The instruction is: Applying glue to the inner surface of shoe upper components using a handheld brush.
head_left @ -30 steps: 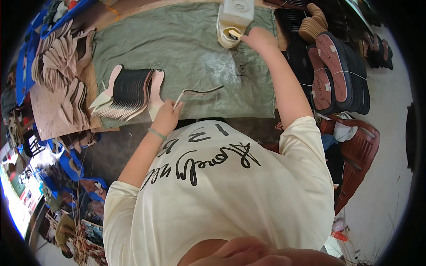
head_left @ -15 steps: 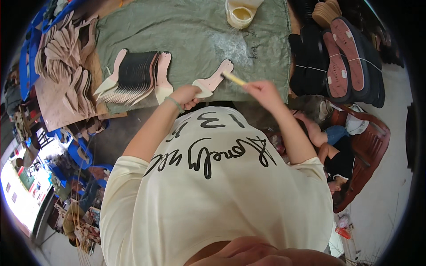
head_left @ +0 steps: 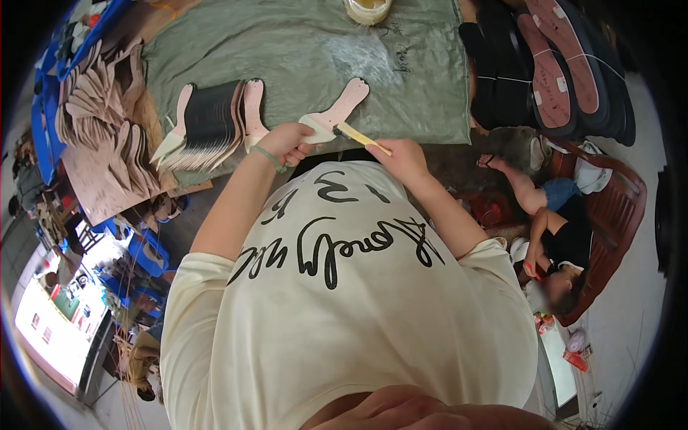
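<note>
Two hands work at the near edge of the counter [head_left: 301, 64], which is covered in grey-green cloth. The left hand [head_left: 285, 142] has its grip clamped on a flat, pale pink insole piece [head_left: 337, 112] with a rounded far end. The right hand [head_left: 403, 156] has its grip closed around a thin yellow-handled brush [head_left: 362, 137], bristles touching the piece. A fanned stack of dark-faced insoles [head_left: 211, 125] lies just left.

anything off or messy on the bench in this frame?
A whitish smear stains the green cloth just below the glue pot, likely dried spill. Otherwise orderly: left hand pins an insole piece, right hand holds a brush.
</note>
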The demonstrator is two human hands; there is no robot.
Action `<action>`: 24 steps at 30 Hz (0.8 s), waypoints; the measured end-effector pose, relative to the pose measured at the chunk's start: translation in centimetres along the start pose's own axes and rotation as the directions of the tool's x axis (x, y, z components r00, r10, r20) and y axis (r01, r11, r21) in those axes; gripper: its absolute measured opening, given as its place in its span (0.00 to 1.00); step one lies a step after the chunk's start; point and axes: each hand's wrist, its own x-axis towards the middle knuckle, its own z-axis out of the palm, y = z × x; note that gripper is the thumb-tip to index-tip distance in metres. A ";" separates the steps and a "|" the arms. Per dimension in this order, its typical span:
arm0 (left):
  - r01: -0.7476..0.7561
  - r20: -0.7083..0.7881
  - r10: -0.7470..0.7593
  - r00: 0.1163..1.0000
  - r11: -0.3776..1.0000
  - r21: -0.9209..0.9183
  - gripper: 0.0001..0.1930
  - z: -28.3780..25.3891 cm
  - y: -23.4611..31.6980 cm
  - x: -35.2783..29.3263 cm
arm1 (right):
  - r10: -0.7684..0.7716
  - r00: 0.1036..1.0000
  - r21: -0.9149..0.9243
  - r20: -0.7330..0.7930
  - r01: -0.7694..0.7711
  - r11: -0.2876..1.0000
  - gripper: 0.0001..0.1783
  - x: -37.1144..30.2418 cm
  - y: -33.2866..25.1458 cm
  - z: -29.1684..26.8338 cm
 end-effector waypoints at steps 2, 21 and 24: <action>0.008 -0.014 -0.008 1.000 1.000 0.019 0.14 0.3 0.0 -0.1 | -0.027 0.996 -0.048 -0.081 0.024 0.999 0.17 0.2 0.3 -0.3; 0.022 -0.022 -0.022 0.999 0.999 -0.028 0.14 2.0 -0.3 -0.5 | 0.021 0.985 -0.154 -0.173 -0.048 0.987 0.19 1.3 1.4 -1.5; 0.001 -0.045 -0.002 0.999 1.000 -0.024 0.15 2.1 -0.3 -0.8 | 0.010 0.972 -0.241 -0.236 -0.068 0.968 0.20 2.8 2.6 -2.1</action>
